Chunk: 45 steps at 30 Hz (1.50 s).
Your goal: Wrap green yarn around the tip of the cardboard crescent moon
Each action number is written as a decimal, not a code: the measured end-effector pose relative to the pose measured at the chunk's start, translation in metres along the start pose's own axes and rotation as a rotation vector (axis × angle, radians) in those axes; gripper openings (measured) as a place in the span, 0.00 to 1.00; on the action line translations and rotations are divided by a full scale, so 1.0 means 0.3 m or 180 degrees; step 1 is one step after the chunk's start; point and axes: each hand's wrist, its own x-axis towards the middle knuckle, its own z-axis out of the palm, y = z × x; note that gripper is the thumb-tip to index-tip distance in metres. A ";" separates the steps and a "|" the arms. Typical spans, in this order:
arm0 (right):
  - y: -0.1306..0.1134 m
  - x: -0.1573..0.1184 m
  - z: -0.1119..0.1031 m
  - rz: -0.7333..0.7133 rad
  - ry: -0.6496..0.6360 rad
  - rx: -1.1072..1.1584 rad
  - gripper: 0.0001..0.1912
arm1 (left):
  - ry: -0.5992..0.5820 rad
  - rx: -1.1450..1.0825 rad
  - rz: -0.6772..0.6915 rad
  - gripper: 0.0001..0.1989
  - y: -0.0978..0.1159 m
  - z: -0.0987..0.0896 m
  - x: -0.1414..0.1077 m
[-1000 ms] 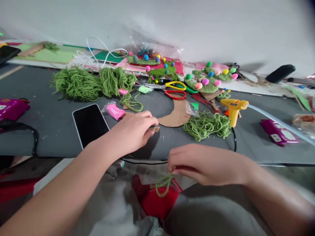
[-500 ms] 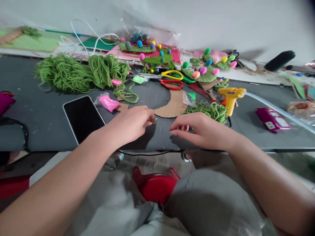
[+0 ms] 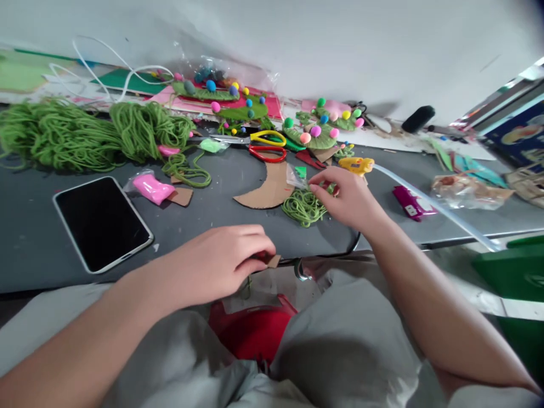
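Note:
My left hand (image 3: 232, 258) is closed in a pinch on a small cardboard piece (image 3: 274, 261) at the table's front edge. My right hand (image 3: 346, 195) hovers over a small heap of green yarn (image 3: 304, 207), its fingers loosely bent and apart, holding nothing that I can see. Just behind it lies a yellow glue gun (image 3: 356, 165), whose handle the hand covers. A crescent-shaped cardboard cutout (image 3: 267, 190) lies flat between the hands, further back. Scissors with one yellow and one red handle (image 3: 267, 153) rest behind the crescent.
Large bundles of green yarn (image 3: 63, 136) lie at the left, behind a phone (image 3: 102, 224). A pink packet (image 3: 153, 188) sits beside a cardboard scrap (image 3: 181, 196). Leaf shapes with pom-poms (image 3: 315, 131) line the back. A purple packet (image 3: 413, 203) and a clear glue stick (image 3: 442, 209) are at the right.
My left hand has drawn the cardboard piece back toward me, to the table's edge. My right hand has moved forward over the yarn, toward the glue gun. The view has turned right.

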 end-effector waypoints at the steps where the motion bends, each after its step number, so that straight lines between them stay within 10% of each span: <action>1: 0.007 -0.003 -0.005 0.0048 0.0007 -0.0026 0.07 | -0.0025 0.0041 0.0013 0.10 0.000 0.015 0.001; 16: 0.125 -0.056 -0.057 0.0103 -0.0555 -0.0316 0.12 | -0.0220 0.0867 0.0163 0.22 0.015 0.129 0.009; 24: 0.069 -0.016 -0.018 0.0079 0.0172 0.0355 0.07 | 0.1359 0.0728 0.0117 0.13 -0.053 0.077 0.155; 29: -0.025 0.003 0.010 -0.0229 0.0468 0.1134 0.09 | 0.1755 -0.0031 -0.0073 0.32 -0.027 0.117 0.290; 37: -0.208 0.001 0.045 -0.0848 0.0045 0.1761 0.07 | 0.2142 -0.1093 -0.0095 0.10 -0.053 0.086 0.268; 41: -0.142 0.020 0.021 -0.0407 0.0120 0.1554 0.14 | 0.2423 -0.1533 -0.0701 0.11 -0.063 0.017 0.216; 45: -0.039 0.027 0.015 -0.0538 -0.0889 0.0919 0.30 | 0.2734 -0.2142 -0.0747 0.14 -0.055 -0.026 0.190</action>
